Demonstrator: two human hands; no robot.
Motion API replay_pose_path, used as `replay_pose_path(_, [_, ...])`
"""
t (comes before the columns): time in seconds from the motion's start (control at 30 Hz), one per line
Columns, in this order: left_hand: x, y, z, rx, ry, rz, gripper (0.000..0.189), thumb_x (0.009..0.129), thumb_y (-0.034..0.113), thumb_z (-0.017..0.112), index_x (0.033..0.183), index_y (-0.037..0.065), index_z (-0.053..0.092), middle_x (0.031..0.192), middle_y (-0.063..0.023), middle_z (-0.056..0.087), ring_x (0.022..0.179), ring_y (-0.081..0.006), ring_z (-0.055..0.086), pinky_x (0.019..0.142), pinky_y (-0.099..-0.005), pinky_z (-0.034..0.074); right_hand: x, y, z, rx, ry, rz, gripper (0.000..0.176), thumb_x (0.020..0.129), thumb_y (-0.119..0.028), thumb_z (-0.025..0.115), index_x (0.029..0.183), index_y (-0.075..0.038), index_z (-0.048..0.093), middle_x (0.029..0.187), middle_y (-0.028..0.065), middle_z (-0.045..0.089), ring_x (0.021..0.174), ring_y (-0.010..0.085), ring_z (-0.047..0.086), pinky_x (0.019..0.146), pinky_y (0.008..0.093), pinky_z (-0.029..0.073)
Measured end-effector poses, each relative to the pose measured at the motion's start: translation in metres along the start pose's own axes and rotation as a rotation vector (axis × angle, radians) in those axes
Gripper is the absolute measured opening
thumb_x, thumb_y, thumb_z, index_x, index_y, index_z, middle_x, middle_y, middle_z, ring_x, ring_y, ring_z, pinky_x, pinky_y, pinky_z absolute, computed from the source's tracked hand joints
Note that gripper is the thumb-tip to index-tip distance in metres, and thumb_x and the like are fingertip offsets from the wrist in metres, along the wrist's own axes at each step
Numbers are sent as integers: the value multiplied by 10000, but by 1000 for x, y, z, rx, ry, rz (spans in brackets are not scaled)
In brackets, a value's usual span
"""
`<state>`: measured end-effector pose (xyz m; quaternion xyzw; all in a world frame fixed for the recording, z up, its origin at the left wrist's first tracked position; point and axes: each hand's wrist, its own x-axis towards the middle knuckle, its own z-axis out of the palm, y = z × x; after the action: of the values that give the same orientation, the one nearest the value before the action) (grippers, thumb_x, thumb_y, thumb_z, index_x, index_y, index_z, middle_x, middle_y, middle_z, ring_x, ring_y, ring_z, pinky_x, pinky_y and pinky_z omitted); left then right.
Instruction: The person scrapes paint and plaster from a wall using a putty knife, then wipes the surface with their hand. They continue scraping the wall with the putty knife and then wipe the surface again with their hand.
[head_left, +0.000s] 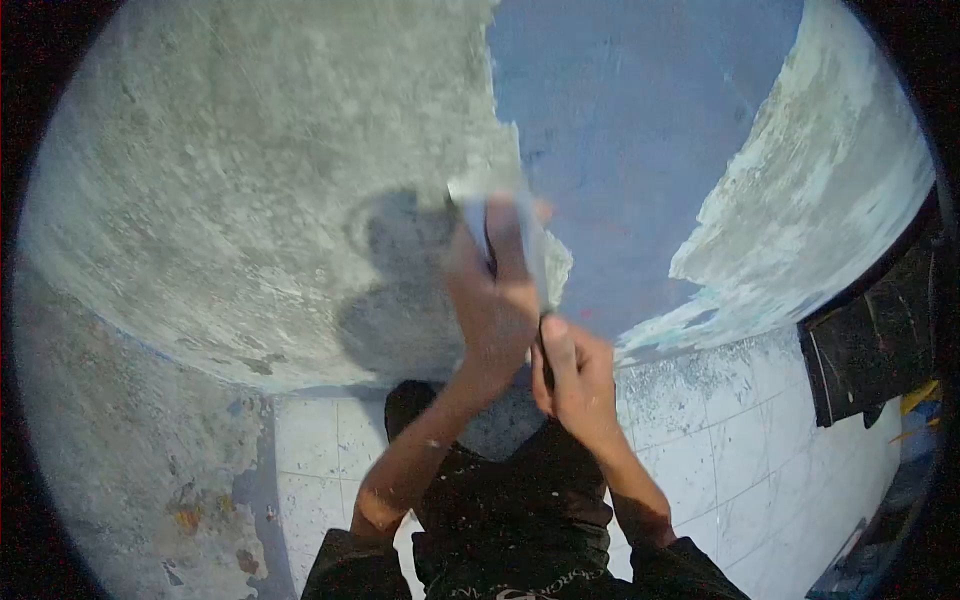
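Note:
A scraper with a pale, wide blade (531, 235) is up against a wall of rough grey plaster (300, 130) and smooth blue paint (620, 150). My right hand (585, 380) is closed around its dark handle. Higher up, my left hand (492, 275) is at the blade, its fingers smeared by motion and seemingly wrapped on it. The blade's outline is blurred, and the hands hide part of it. It lies near the ragged edge where the blue meets the plaster.
White floor tiles (680, 470) run below the wall, speckled with flakes. At the right stands a dark panel-like object (870, 340), with something yellow (920, 397) beside it. Another stained wall surface (150, 450) with peeling patches is on the left.

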<state>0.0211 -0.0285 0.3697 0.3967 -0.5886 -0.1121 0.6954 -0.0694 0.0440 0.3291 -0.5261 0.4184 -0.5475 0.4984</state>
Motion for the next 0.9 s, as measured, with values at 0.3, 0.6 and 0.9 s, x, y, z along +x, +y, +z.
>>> replay_pose_path(0.3, [9,13,-5,-147,-91,-224,465,987,357,426,860,-21,665,557,21,472,510,-72,413,465,-259,339,3,-6,5,-35,46,35,490,989,-369,433,637,-34,496,468,-23,420,424,58,410,418,241,328])
replay_pose_path(0.6, [9,14,-5,-195,-122,-253,420,986,308,446,878,-32,668,585,19,514,514,-53,428,464,-256,347,1,-6,9,12,55,-23,452,1000,-334,422,660,-44,494,460,-36,410,396,37,380,397,210,301])
replay_pose_path(0.9, [-14,4,-2,-136,-151,-483,495,983,375,419,884,-19,700,505,16,476,477,-55,414,449,-265,333,-13,11,6,65,64,32,468,1007,-342,395,656,-47,485,455,-30,419,373,43,383,384,214,295])
